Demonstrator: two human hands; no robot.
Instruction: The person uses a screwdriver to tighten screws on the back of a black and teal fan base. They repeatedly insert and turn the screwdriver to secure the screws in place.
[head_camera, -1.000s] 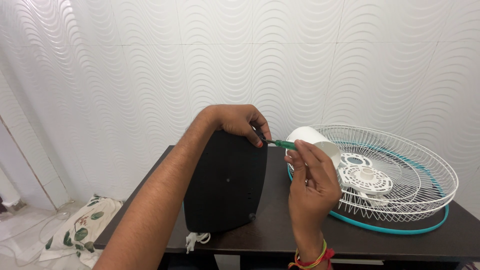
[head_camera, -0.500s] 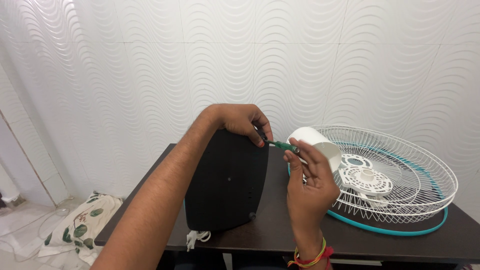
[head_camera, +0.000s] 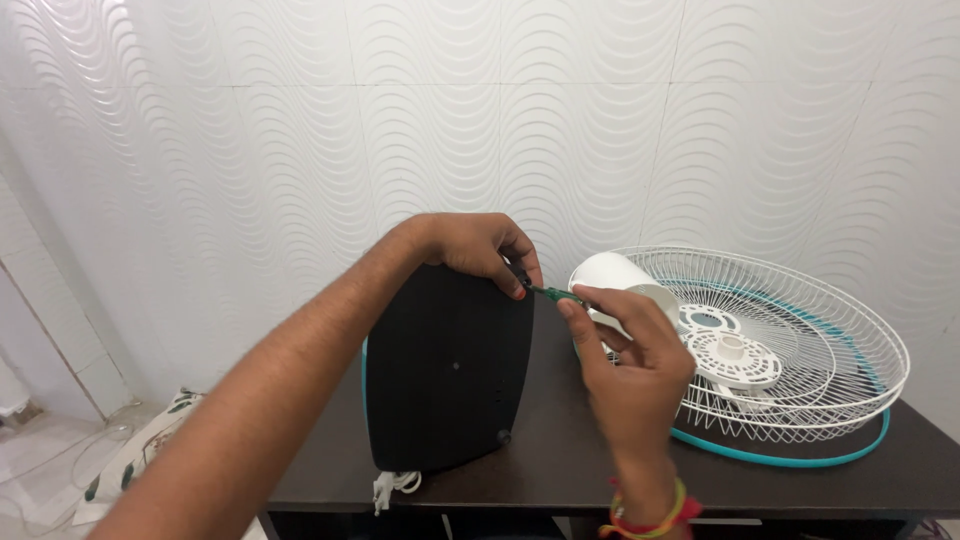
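Steadying the black fan base (head_camera: 448, 368) upright on the dark desk (head_camera: 560, 455), I am clamping my left hand (head_camera: 480, 245) over its top edge while my right hand (head_camera: 625, 345) is pinching a green screwdriver (head_camera: 548, 292) against that corner, beside the white fan grille (head_camera: 790, 345).

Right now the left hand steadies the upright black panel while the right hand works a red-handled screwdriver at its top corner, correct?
Not quite: the head view shows the screwdriver has a green handle, not red. The rest holds: the left hand steadies the upright black panel while the right hand works at its top corner.
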